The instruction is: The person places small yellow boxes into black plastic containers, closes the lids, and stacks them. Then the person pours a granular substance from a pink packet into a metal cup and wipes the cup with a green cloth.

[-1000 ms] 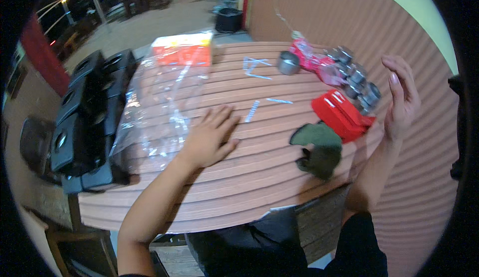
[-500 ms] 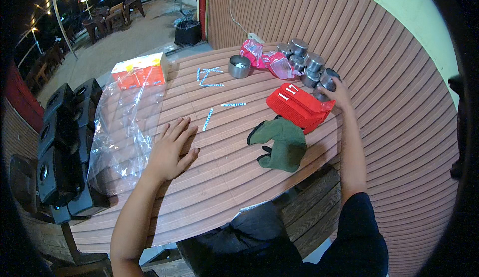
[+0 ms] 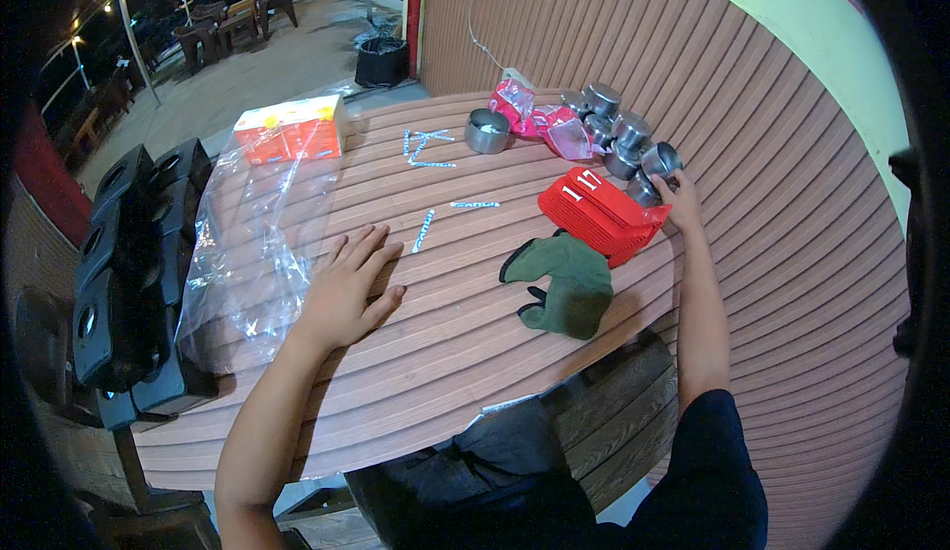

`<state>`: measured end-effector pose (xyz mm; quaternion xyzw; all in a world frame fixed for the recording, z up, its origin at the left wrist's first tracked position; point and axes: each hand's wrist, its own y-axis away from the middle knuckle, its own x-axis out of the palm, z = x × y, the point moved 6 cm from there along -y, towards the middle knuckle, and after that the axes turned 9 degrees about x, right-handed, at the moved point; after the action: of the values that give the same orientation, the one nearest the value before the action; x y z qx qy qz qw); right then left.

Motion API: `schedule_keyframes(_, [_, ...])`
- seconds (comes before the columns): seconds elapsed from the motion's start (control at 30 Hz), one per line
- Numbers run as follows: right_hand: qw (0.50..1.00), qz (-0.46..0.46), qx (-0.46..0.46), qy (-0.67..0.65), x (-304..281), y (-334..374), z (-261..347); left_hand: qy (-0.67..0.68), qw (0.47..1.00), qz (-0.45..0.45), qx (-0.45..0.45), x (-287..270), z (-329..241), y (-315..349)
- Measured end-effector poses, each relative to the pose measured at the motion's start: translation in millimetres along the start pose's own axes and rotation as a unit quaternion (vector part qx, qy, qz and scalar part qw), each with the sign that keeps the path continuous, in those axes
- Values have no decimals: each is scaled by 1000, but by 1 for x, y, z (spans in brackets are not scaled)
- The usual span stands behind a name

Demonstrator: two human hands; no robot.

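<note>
Left grip [image 3: 346,288] flat and open on slatted surface [image 3: 445,352], holding nothing; right grip [image 3: 681,199] touching metal cups [image 3: 633,149], closure unclear.

Head-worn view, steeply down onto table [image 3: 475,352]

Slatted wooden wall [image 3: 792,104] beside a dim patio with chairs [image 3: 223,20] (lamps overhead)

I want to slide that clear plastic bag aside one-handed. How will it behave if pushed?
The clear plastic bag lies crumpled and wrinkled, so it is probably floppy and would bunch up rather than slide whole. It looks thin and light. The left hand rests flat at its edge; the orange box at its far end may anchor it.
</note>
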<state>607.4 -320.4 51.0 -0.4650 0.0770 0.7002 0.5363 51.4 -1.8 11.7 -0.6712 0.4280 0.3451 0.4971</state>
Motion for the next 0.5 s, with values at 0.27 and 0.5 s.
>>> schedule_keyframes(0.27, [1000, -7, -10, -23, 1, -8, -2, -10, 1000, -1, 2, 4, 3, 2])
schedule_keyframes(0.5, [966, -44, -173, 187, -30, 8, 154, -15, 1000, -8, 5, 5, 5, 2])
